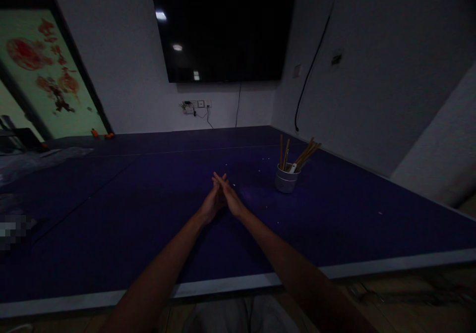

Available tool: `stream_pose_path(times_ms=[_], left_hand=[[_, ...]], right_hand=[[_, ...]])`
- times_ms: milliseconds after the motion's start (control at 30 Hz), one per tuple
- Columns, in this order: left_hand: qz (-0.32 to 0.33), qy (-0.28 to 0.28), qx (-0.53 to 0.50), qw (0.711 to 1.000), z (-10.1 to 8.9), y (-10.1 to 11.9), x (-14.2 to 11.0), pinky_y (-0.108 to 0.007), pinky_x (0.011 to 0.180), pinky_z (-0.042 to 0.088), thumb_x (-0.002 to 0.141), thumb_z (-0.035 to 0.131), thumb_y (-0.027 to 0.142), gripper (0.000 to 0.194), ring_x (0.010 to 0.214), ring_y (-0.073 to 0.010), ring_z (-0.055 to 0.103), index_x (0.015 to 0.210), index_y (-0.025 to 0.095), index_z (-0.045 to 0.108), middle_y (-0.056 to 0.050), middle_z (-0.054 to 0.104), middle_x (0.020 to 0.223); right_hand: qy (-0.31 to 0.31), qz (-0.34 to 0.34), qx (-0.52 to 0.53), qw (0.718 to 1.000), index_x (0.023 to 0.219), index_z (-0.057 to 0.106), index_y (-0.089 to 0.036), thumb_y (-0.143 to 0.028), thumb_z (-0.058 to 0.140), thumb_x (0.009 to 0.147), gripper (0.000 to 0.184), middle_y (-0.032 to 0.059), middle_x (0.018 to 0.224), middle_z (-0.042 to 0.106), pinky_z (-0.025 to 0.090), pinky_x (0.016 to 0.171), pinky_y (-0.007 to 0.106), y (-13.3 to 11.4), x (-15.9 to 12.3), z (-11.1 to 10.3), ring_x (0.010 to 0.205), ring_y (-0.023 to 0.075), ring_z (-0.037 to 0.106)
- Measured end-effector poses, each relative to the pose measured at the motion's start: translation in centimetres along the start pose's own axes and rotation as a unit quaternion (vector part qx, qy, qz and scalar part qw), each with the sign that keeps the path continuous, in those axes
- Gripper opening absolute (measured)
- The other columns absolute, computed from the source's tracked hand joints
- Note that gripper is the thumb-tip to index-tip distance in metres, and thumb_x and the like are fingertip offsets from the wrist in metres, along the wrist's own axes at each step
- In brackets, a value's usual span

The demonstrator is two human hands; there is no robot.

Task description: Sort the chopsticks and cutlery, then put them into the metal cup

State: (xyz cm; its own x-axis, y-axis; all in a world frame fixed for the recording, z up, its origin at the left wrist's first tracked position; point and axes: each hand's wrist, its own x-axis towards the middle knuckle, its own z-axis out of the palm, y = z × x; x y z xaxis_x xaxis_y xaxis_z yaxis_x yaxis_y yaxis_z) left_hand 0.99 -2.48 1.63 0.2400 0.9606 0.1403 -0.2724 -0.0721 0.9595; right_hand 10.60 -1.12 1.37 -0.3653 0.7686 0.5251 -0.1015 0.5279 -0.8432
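Above the dark blue tabletop (156,234), my two hands meet in the middle of the view. My left hand (210,205) leans in from the left and my right hand (232,202) from the right, their stretched fingers touching and crossing near the tips. I see no object in either hand; the space between the palms is partly hidden and dark. To the right of my hands stands a grey pot (285,180). Several thin brown sticks (305,153) and a white-handled tool (293,167) poke out of it.
Small white scraps (259,171) lie scattered on the table. Clear plastic sheeting (48,158) covers its far left part. Small orange items (100,135) sit at the back left. A large dark television (226,30) hangs on the wall, above power sockets (197,104). A black cable (308,83) hangs at right.
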Motion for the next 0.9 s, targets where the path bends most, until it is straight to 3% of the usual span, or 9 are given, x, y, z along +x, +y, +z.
stream_pose_path(times_ms=[133, 300, 500, 767, 900], left_hand=[[-0.043, 0.009, -0.038, 0.998, -0.7, 1.0, -0.1, -0.041, 0.078, 0.049, 0.071, 0.036, 0.078, 0.079, 0.100, -0.0282, 0.059, 0.113, 0.017, 0.062, -0.015, 0.064, 0.110], [-0.082, 0.061, -0.043, 0.994, -0.9, 1.4, -0.1, -0.034, 0.067, 0.050, 0.066, 0.035, 0.082, 0.083, 0.078, -0.0228, 0.064, 0.096, 0.013, 0.067, -0.013, 0.068, 0.084], [-0.117, 0.048, -0.030, 0.992, -0.8, 1.6, 0.1, -0.031, 0.062, 0.050, 0.068, 0.029, 0.083, 0.087, 0.075, -0.0219, 0.065, 0.097, 0.011, 0.067, -0.014, 0.068, 0.081], [-0.131, 0.043, -0.007, 0.990, -1.5, 1.1, 0.4, -0.027, 0.050, 0.048, 0.074, 0.017, 0.079, 0.090, 0.064, -0.0194, 0.064, 0.108, 0.010, 0.063, -0.014, 0.067, 0.079], [-0.118, 0.037, -0.041, 0.991, -1.2, 1.0, 0.7, -0.026, 0.050, 0.048, 0.076, 0.017, 0.077, 0.087, 0.064, -0.0179, 0.063, 0.117, 0.014, 0.059, -0.012, 0.067, 0.081]], right_hand=[[-0.040, 0.092, 0.097, 0.990, 0.113, 0.062, -0.020, -0.078, 0.026, 0.076, 0.078, 0.0120, 0.105, 0.067, 0.048, 0.086, 0.042, -0.7, 0.2, -0.8, 0.103, 0.0241, 0.060], [-0.021, 0.133, 0.138, 0.981, 0.097, 0.069, -0.016, -0.083, 0.031, 0.069, 0.082, 0.0122, 0.083, 0.070, 0.053, 0.072, 0.038, -0.6, 0.4, -0.5, 0.084, 0.0233, 0.066], [0.010, 0.160, 0.129, 0.979, 0.094, 0.070, -0.014, -0.084, 0.027, 0.068, 0.087, 0.0132, 0.079, 0.070, 0.054, 0.067, 0.037, -0.6, 0.5, -0.5, 0.078, 0.0229, 0.067], [0.005, 0.213, 0.137, 0.967, 0.095, 0.070, -0.011, -0.083, 0.025, 0.071, 0.089, 0.0140, 0.073, 0.068, 0.052, 0.054, 0.031, 0.2, 1.0, -0.9, 0.062, 0.0182, 0.064], [0.018, 0.191, 0.076, 0.978, 0.093, 0.070, -0.009, -0.079, 0.032, 0.073, 0.082, 0.0114, 0.069, 0.066, 0.052, 0.055, 0.031, 0.7, 1.3, -0.8, 0.058, 0.0163, 0.062]])
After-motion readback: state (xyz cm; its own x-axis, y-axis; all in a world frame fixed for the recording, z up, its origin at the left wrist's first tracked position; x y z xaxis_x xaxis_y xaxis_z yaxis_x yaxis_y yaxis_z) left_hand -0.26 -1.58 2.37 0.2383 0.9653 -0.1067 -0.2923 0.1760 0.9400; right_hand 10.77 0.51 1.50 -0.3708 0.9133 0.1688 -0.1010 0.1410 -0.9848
